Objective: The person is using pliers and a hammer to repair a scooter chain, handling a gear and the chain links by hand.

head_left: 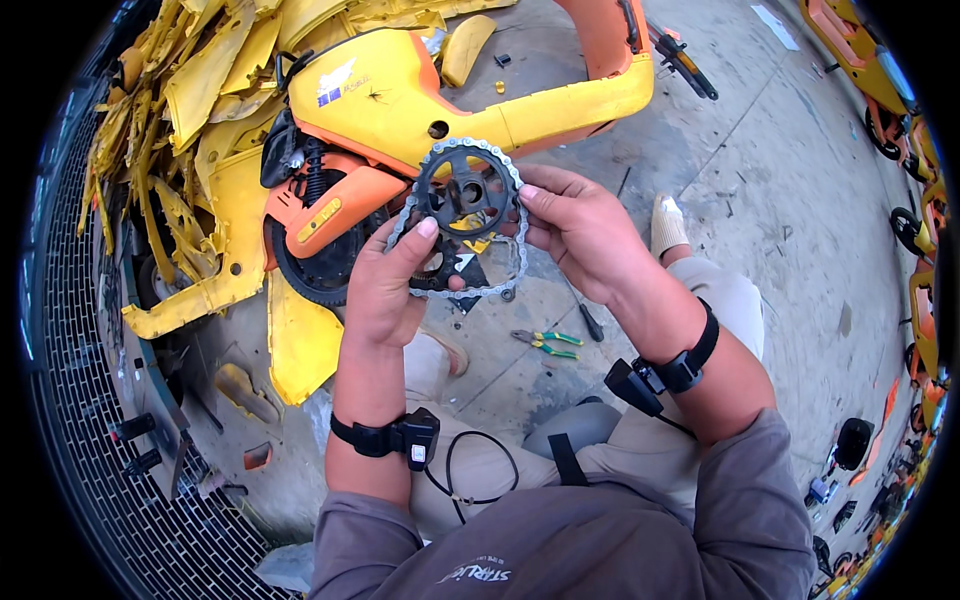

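Note:
Between my two hands hangs a silver chain (pixel 520 262), looped over the top of a black chainring (pixel 462 152) and sagging below it. My left hand (pixel 385 275) pinches the chain at the left side, its thumb up by the chainring's lower left. On the other side, my right hand (pixel 580 230) has its thumb and fingers closed on the chain at the chainring's right edge. Some fingers of both hands are hidden behind these parts. Just beyond lies a yellow and orange bike (pixel 385 95) on its side, its rear wheel partly covered.
Green-handled pliers (pixel 546 342) and a dark-handled screwdriver (pixel 592 322) lie on the concrete floor. Yellow body panels (pixel 215 85) are heaped at the left. More yellow and orange bikes (pixel 925 290) line the right. A loose yellow panel (pixel 300 345) lies near my left forearm.

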Tool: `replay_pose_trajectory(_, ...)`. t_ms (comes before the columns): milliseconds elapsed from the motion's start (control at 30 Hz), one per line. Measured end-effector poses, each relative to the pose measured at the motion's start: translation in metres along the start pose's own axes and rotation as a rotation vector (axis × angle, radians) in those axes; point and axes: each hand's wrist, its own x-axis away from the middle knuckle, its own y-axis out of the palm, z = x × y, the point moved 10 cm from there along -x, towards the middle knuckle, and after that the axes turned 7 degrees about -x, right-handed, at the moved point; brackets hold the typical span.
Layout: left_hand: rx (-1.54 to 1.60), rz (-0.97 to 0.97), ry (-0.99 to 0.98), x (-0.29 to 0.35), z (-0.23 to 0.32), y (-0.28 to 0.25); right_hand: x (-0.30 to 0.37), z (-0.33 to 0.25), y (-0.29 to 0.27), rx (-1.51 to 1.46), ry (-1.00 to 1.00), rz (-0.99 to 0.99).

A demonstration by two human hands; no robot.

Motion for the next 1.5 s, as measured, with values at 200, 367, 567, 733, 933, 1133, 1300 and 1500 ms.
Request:
replay_pose_trajectory(200, -0.026, 0.035, 0.016, -0.004, 0.003, -0.002, -0.002, -0.01, -0.006, 0.098, -0.002, 0.059)
replay_pose_trajectory(367, -0.012, 0.02, -0.002, -0.008, 0.0, 0.007, -0.003, -0.009, -0.011, 0.072, -0.008, 0.052)
replay_pose_trajectory(567, -0.01, 0.073, -0.009, -0.014, -0.014, 0.019, -0.003, -0.014, -0.015, -0.008, -0.044, 0.089)
replay_pose_trajectory(733, -0.027, 0.058, 0.009, -0.019, -0.018, 0.025, -0.004, -0.02, -0.008, 0.028, -0.138, 0.051)
replay_pose_trajectory(933, -0.036, 0.017, 0.061, -0.015, -0.008, 0.031, -0.005, -0.028, -0.002, -0.021, -0.137, -0.001)
replay_pose_trajectory(1133, 0.029, -0.048, 0.155, -0.011, 0.01, 0.019, -0.004, -0.034, -0.009, 0.057, -0.137, -0.04)
replay_pose_trajectory(1300, 0.041, -0.044, 0.141, -0.01, 0.013, 0.015, -0.003, -0.036, -0.008, 0.091, -0.146, -0.023)
replay_pose_trajectory(1500, 0.02, -0.047, 0.114, -0.01, 0.009, 0.02, -0.009, -0.038, -0.017, 0.14, -0.151, 0.009)
